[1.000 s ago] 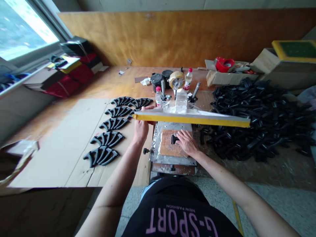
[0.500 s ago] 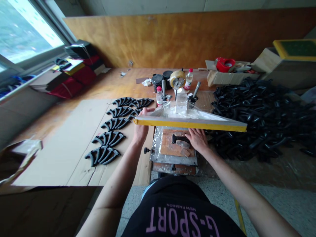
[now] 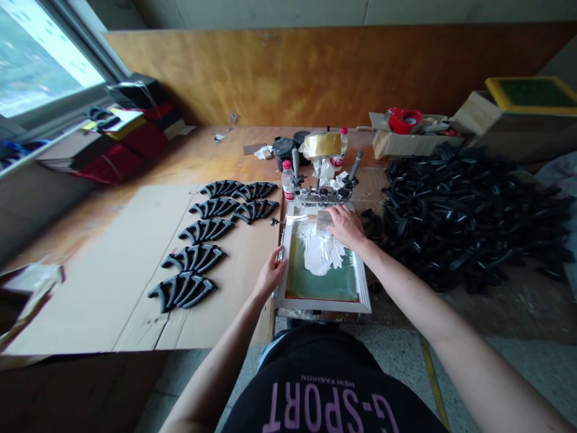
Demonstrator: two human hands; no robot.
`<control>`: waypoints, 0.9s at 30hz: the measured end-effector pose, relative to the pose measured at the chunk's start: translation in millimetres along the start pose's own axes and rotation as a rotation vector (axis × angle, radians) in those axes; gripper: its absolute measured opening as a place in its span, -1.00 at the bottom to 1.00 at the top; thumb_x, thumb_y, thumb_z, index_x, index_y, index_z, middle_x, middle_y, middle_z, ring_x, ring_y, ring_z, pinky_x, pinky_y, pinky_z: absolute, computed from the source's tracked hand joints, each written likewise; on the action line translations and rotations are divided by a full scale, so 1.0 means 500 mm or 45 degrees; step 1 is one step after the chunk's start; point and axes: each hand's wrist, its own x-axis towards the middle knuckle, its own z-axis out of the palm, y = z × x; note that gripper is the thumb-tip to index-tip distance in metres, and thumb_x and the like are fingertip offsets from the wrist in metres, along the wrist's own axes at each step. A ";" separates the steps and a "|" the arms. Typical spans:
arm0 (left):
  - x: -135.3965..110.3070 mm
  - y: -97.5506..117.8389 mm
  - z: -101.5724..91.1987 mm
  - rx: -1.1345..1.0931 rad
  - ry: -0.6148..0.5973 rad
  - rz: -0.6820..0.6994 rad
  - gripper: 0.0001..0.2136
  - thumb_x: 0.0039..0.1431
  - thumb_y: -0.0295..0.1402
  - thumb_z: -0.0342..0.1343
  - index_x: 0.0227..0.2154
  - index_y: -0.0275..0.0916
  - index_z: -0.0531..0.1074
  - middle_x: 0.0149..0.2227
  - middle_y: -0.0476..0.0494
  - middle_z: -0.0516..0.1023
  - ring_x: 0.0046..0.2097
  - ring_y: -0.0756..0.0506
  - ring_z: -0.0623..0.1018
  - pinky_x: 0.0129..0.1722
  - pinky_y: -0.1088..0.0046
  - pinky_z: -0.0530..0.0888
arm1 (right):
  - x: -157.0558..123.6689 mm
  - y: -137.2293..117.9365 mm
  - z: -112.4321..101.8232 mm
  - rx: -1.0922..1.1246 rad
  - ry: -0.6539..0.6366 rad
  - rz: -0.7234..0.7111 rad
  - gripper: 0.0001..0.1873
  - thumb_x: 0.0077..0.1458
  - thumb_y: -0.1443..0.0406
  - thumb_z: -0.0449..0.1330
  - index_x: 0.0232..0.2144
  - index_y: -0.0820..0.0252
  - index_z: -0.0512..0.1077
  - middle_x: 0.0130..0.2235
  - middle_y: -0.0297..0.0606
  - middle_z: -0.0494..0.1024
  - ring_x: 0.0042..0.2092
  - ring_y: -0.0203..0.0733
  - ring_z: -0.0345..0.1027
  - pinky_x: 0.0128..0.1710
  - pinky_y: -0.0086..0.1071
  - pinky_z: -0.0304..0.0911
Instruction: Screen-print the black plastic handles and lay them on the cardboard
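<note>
A silk-screen frame (image 3: 324,307) lies flat on the printing bed, its green mesh (image 3: 322,288) smeared with thick white ink (image 3: 320,249). My left hand (image 3: 270,273) grips the frame's left edge. My right hand (image 3: 345,227) rests on the upper mesh, its fingertips beside a clear plastic strip (image 3: 324,220). The wooden board and its part are hidden under the frame. To my left, several rows of black arched plastic parts (image 3: 193,258) lie on a cardboard sheet (image 3: 90,300).
A large heap of black parts (image 3: 464,222) lies right of the press. Behind the hinge clamps (image 3: 322,193) stand a plastic bottle (image 3: 287,180), black ink tubs (image 3: 283,151) and a tape roll (image 3: 322,145). A wooden wall (image 3: 315,72) closes the back of the wooden bench (image 3: 202,150).
The frame has swung down from its raised position and now covers the wooden board. My right hand has moved from beside the board onto the mesh. My left hand has followed the frame down.
</note>
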 end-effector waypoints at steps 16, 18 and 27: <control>0.010 -0.022 0.006 -0.025 0.009 -0.042 -0.45 0.06 -0.12 0.15 0.10 -0.25 0.40 -0.52 0.05 0.43 -0.51 0.03 0.38 -0.51 0.54 0.30 | -0.144 -0.039 -0.008 0.111 -0.343 -0.500 -0.84 0.07 0.46 0.12 -0.36 0.16 0.47 -0.34 -0.25 0.50 -0.24 -0.15 0.32 -0.28 -0.36 0.16; 0.009 -0.019 0.006 -0.032 0.016 -0.051 -0.43 0.05 -0.10 0.15 0.10 -0.26 0.39 -0.53 0.05 0.43 -0.51 0.02 0.38 -0.51 0.54 0.30 | -0.152 -0.043 0.009 0.043 -0.238 -0.421 -0.79 0.12 0.46 0.08 -0.28 0.19 0.49 -0.28 -0.18 0.51 -0.19 -0.11 0.32 -0.24 -0.33 0.18; 0.002 0.002 -0.003 -0.079 -0.038 -0.062 -0.34 0.04 -0.06 0.15 0.17 -0.28 0.31 -0.50 0.02 0.47 -0.49 0.01 0.41 -0.51 0.54 0.31 | -0.097 -0.056 -0.008 0.135 -0.183 -0.259 -0.60 0.15 0.24 0.22 0.06 0.00 0.41 -0.17 -0.30 0.57 -0.19 -0.15 0.42 -0.21 -0.37 0.28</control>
